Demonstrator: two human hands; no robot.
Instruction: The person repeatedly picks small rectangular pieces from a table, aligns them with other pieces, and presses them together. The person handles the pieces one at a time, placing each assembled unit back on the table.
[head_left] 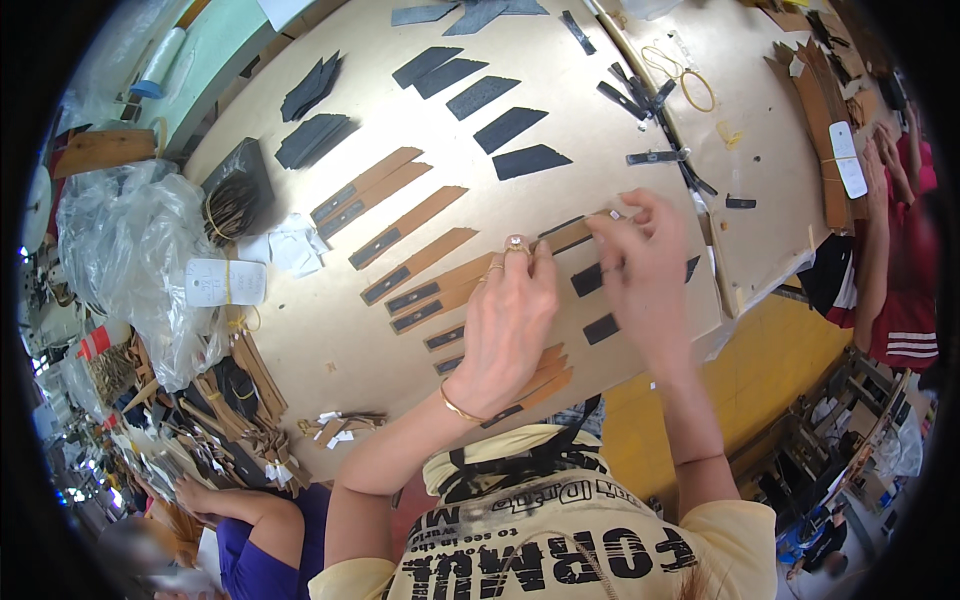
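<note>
One narrow strip [567, 234] was in work, many black pieces [510, 129] lay loose

The strip lay on the worktop [330, 330] between the two hands. The fingers of the left hand [512, 315] bent down at its near end; the right hand [645, 275] was blurred at the other. Whether either set gripped it or only pressed, I could not tell.

Just left, several tan strips [432, 211] lay in rows, each visible one bearing a dark patch [375, 250] at one end; that portion looked done. Beyond them, slanted black pieces sat singly or overlapping, with no tan strip attached, so they seemed left to handle. Farther left, stacked black pieces [313, 141] suggested more remained. At the far right lay a tagged tan bundle [815, 130].
</note>
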